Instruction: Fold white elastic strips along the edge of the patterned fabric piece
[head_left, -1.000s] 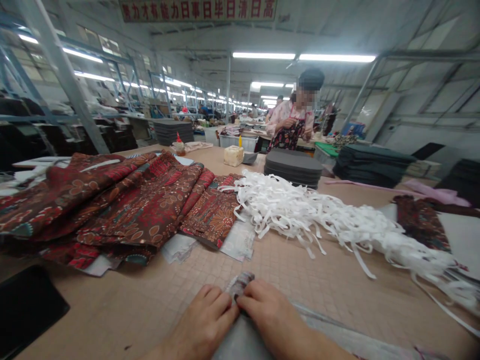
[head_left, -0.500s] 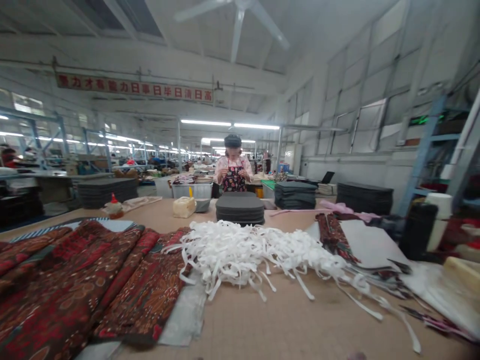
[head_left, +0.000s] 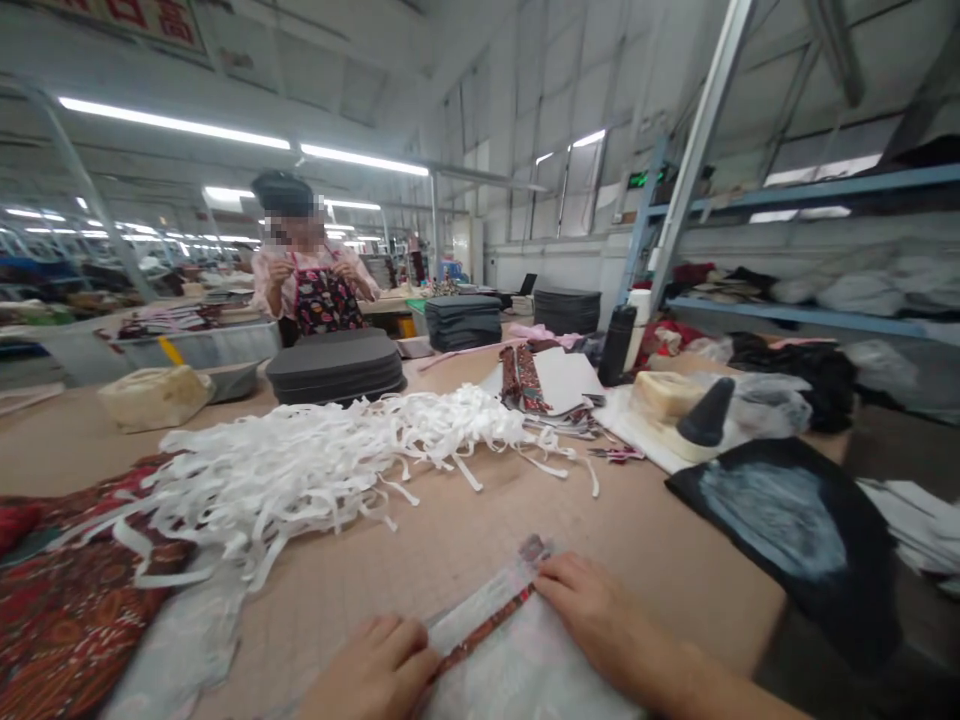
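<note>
A pale, faintly patterned fabric piece [head_left: 517, 655] with a narrow dark red patterned strip [head_left: 487, 627] lies at the table's near side. At the strip's lower left end, my left hand [head_left: 382, 665] has its fingers curled on the fabric edge. My right hand [head_left: 589, 605] pinches the strip's upper right end, beside a small bunched bit of cloth [head_left: 534, 548]. Beyond both hands spreads a heap of white ribbons [head_left: 300, 460]. Red patterned cloth [head_left: 82, 610] lies at the left.
Dark round-edged sheets [head_left: 337, 365] are stacked behind the ribbons. A person [head_left: 311, 270] stands across the table. Small scissors [head_left: 619, 454], a black cone [head_left: 706, 412] on a cream block and a black cloth with a whitish patch [head_left: 780, 515] lie at the right.
The view has swung right and down. Both my hands, the pale fabric and its red strip now show at the bottom, where earlier only blurred fingertips showed.
</note>
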